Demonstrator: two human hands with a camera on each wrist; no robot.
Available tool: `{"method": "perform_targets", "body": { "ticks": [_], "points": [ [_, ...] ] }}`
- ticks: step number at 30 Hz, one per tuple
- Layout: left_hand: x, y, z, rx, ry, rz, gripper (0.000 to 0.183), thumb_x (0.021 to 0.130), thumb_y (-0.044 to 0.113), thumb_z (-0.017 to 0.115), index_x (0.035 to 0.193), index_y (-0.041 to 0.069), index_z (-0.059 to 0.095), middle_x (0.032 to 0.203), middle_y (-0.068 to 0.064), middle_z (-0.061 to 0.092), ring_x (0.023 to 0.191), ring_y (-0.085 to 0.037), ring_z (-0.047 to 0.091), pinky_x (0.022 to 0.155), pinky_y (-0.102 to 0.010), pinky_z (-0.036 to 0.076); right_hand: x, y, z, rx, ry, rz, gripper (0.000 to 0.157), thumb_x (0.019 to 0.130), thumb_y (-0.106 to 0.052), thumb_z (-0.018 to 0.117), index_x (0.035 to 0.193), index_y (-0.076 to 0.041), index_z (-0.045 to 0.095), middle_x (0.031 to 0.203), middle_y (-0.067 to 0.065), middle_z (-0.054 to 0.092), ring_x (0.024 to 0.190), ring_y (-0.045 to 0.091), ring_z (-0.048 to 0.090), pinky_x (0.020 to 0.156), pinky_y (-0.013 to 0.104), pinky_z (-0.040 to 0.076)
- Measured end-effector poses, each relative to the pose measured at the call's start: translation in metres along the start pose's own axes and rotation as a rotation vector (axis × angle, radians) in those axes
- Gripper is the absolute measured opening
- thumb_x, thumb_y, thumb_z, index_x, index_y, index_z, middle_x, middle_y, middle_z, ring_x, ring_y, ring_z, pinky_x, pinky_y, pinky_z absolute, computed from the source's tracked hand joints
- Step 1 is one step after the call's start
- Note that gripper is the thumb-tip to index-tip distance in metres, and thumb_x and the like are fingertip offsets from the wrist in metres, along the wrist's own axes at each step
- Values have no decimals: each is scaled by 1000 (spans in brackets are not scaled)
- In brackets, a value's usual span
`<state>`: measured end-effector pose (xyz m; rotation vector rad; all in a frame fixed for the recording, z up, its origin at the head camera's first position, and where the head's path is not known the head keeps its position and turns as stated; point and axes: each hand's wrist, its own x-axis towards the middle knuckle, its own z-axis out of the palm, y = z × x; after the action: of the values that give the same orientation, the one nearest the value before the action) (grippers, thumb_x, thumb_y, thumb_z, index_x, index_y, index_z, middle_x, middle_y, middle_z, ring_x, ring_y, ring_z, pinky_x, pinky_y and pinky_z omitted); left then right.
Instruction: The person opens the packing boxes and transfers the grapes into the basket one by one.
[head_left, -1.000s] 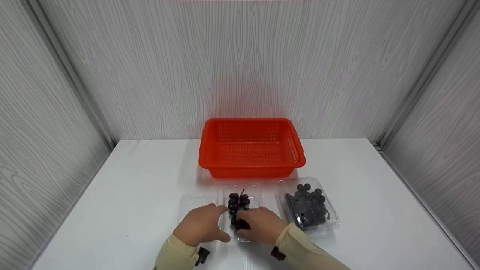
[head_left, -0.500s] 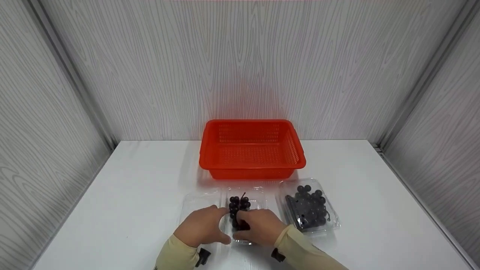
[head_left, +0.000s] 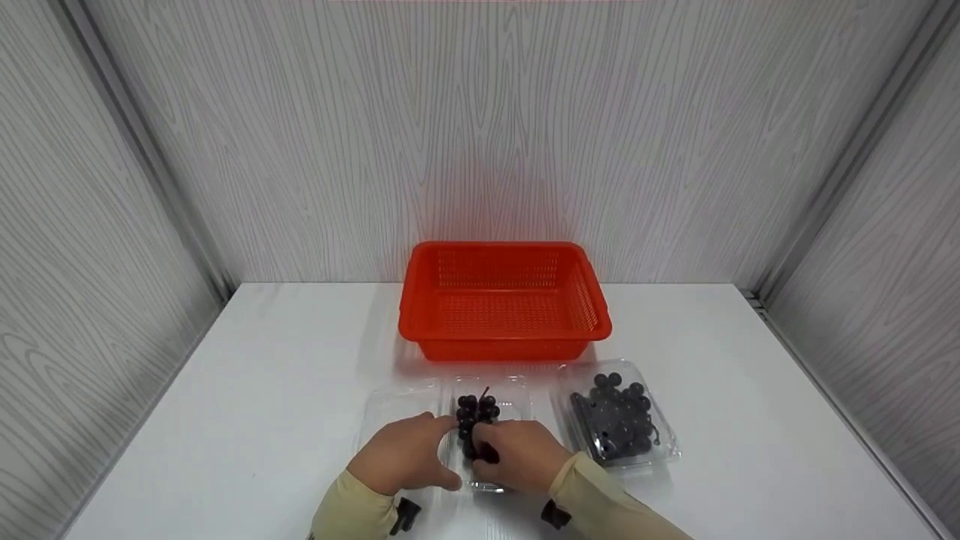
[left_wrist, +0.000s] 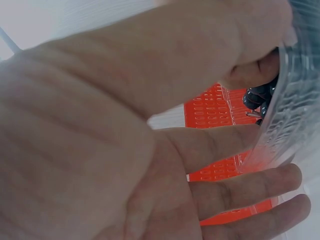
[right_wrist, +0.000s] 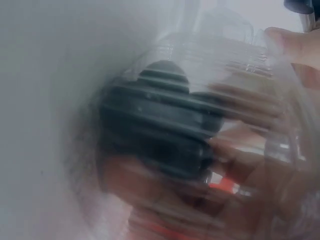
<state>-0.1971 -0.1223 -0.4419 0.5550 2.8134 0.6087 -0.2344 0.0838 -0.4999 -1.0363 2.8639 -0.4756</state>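
Observation:
A bunch of dark grapes (head_left: 468,409) with its stem showing lies in an opened clear plastic box (head_left: 514,388). My right hand (head_left: 521,452) reaches into that box and grips the near end of the bunch; through the ribbed plastic in the right wrist view, fingers lie around dark round grapes (right_wrist: 162,112). At the box's left side is my left hand (head_left: 405,454), thumb and forefinger spread apart. In the left wrist view, its thumb and forefinger tips touch the clear wall (left_wrist: 280,107), and the other fingers (left_wrist: 240,192) stretch out nearly straight.
Behind the box stands a red perforated basket (head_left: 502,349) with nothing in it. A second clear box (head_left: 660,442), holding dark grapes, lies at the right. Under and beyond my left hand is a flat clear plastic lid (head_left: 386,401). Pale wood-grained panels (head_left: 480,112) enclose the white table (head_left: 247,420).
Both hands stay almost in place. The opened box with the grapes has shifted slightly towards me. My right hand's fingers keep their hold on the bunch, with only small movement.

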Motion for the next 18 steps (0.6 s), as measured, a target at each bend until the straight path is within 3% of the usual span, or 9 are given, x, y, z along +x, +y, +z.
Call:
{"method": "perform_targets", "body": {
  "ticks": [7,18],
  "points": [
    [-1,1,0,-1,22,13,70,69,27,92,129,3,66,119,-14,71,112,-34,67,98,-53,52,-1,-1,-3,6,11,-19,17,87,-26,78,92,-23,62,74,-14,56,64,5,51,64,27,47],
    [-2,1,0,-5,16,13,72,70,28,92,131,1,66,126,-16,70,121,-37,64,102,-54,50,-1,0,-1,13,36,-54,13,85,-22,80,86,-22,67,74,-12,59,66,6,51,64,27,48]
  ]
}}
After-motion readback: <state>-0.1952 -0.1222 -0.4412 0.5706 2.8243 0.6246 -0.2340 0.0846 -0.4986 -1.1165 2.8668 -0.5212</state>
